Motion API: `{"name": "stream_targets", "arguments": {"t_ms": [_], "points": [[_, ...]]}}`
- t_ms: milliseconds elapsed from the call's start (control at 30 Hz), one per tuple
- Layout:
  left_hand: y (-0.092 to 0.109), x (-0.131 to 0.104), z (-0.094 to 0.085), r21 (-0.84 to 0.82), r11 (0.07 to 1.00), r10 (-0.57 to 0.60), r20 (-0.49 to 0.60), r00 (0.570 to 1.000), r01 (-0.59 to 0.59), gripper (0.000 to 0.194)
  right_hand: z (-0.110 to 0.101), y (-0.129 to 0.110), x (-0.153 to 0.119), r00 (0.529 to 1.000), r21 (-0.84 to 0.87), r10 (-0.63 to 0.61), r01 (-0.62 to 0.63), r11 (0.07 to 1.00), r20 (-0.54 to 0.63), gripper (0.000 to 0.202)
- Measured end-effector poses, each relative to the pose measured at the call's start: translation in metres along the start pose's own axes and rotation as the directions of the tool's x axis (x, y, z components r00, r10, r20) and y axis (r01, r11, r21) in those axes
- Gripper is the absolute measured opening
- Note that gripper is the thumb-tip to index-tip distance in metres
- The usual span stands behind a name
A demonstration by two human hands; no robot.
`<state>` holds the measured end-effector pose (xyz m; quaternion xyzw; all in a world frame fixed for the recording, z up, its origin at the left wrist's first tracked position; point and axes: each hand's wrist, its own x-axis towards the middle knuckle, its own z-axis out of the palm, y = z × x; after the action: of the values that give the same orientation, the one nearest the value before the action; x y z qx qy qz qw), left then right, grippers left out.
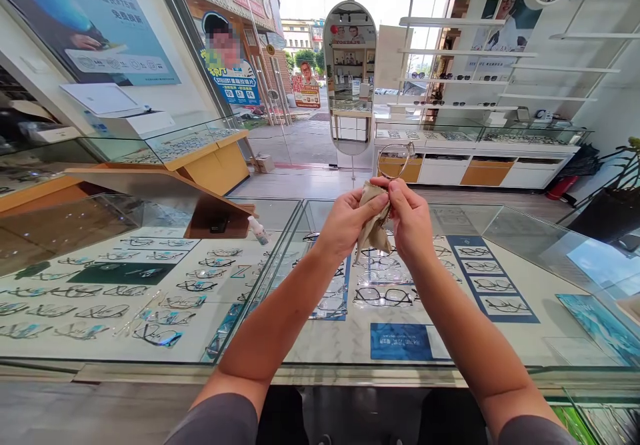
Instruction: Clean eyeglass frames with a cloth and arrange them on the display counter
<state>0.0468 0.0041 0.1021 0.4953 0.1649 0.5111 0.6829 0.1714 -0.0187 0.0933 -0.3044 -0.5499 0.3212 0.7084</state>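
Note:
My left hand (349, 217) is closed on a beige cleaning cloth (376, 237), whose loose end hangs below the fingers. A pair of eyeglasses (395, 161) rises above my hands, one round, thin-rimmed lens showing against the floor and far cabinet. My right hand (411, 217) pinches the eyeglasses close to the cloth. Both hands meet at chest height over the glass display counter, fingertips nearly touching. The rest of the frame is hidden by fingers and cloth.
Beneath my arms, the glass counter (320, 358) holds rows of spectacles. A small white spray bottle (258, 230) stands on the left side, near a brown slanted panel (200, 208). An oval mirror (350, 78) stands beyond the counter. Shelves with sunglasses line the back right.

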Motion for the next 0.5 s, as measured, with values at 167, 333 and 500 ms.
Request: {"name": "stream_targets", "arguments": {"t_ms": [167, 333, 500], "points": [[0.002, -0.007, -0.001, 0.068, 0.998, -0.007, 0.046, 0.999, 0.004, 0.047, -0.003, -0.006, 0.0, 1.0, 0.041, 0.008, -0.007, 0.999, -0.018, 0.037], [0.006, -0.024, 0.009, 0.119, 0.993, -0.027, 0.133, 0.991, 0.011, 0.05, -0.008, -0.02, -0.008, 0.999, 0.087, 0.023, -0.019, 0.996, -0.045, 0.036], [-0.003, -0.063, 0.015, 0.285, 0.958, 0.038, -0.003, 0.999, -0.035, 0.047, -0.007, -0.034, -0.034, 0.983, 0.116, 0.1, -0.082, 0.99, -0.157, 0.039]]}}
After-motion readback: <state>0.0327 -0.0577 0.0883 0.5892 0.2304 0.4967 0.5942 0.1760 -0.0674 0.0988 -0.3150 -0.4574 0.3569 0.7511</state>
